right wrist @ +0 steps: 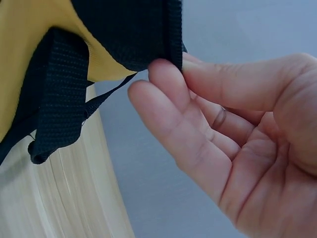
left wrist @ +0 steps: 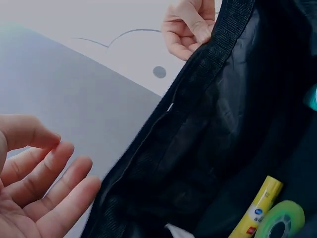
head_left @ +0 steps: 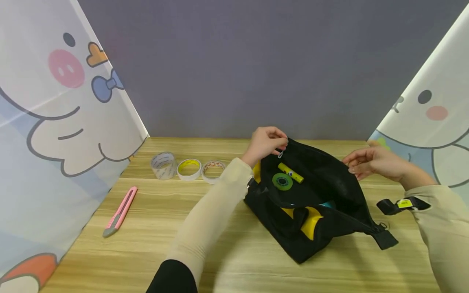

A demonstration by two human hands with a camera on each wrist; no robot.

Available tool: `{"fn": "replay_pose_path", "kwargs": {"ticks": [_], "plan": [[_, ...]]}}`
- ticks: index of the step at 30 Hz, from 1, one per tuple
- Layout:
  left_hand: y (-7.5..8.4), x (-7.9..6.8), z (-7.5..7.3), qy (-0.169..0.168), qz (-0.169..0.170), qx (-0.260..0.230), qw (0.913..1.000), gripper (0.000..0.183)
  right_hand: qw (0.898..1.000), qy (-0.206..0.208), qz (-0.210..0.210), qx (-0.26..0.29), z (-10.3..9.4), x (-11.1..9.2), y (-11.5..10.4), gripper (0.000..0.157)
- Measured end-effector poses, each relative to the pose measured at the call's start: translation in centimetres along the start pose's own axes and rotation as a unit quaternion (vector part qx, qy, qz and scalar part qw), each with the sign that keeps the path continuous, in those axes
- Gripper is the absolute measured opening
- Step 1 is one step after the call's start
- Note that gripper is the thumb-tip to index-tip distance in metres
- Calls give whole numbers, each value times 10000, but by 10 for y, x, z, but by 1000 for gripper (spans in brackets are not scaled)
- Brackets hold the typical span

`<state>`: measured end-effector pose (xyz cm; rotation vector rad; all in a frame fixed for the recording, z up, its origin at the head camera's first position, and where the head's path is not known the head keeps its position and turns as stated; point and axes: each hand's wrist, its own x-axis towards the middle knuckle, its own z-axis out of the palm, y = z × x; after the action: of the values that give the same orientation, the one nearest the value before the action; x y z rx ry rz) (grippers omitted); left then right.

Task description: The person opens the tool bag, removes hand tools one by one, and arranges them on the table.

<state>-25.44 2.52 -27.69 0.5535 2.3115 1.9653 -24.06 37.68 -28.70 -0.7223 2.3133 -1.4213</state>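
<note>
On the left of the counter [head_left: 154, 244], a pink utility knife [head_left: 120, 211] lies well apart from the bag. I cannot tell whether its blade is out; if it is, a hand reaching across carelessly could be nicked.

Farther back, 3 tape rolls stand in a row: a clear roll [head_left: 163, 166], a white roll with a yellow inside [head_left: 189, 169] and a brown-patterned roll [head_left: 214, 172]. The last is just beside the left sleeve [head_left: 216, 207], so a sideways swing of that arm could knock it away.

Right of centre sits the black bag [head_left: 271, 228], gaping and slack. The left hand [head_left: 266, 143] is at its far left corner, fingers loosely bent, by a dangling zip pull [head_left: 281, 154]; whether it grips the fabric I cannot tell. Pulling the zip along a creased rim could snag it.

Inside, a yellow tube [head_left: 290, 173] lies beside a green roll [head_left: 282, 181], with something teal [head_left: 329, 204] partly hidden nearer. Lifting the far rim too sharply might send these sliding into the sagging near side.

On the right, the right hand [head_left: 377, 162] pinches the rim narrowly between thumb and forefinger. Should that slim hold slip, the soft wall could flop over the opening.
</note>
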Motion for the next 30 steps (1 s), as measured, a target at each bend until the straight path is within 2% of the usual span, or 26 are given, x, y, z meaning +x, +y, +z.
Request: {"fn": "replay_pose_path", "kwargs": {"ticks": [6,12,15,18,22,27,30], "plan": [[-5,19,21,141,7,150,9998,8,10000,41,69,-41,1,1,0,44],[-19,29,41,670,-143,118,9976,7,9998,8,184,-92,2,2,-1,42],[-25,32,49,827,-171,-4,9964,6,9997,12,219,-139,3,3,-2,39],[-33,33,54,757,57,-59,9971,6,9998,-69,153,-66,3,4,-2,38],[-50,31,57,443,247,-24,9987,7,9997,-204,-12,109,2,4,0,41],[-68,26,56,411,-317,-89,9986,10,9998,-113,13,160,0,3,4,44],[-73,25,56,388,-566,292,9972,12,9998,81,126,128,-1,0,5,44]]}}
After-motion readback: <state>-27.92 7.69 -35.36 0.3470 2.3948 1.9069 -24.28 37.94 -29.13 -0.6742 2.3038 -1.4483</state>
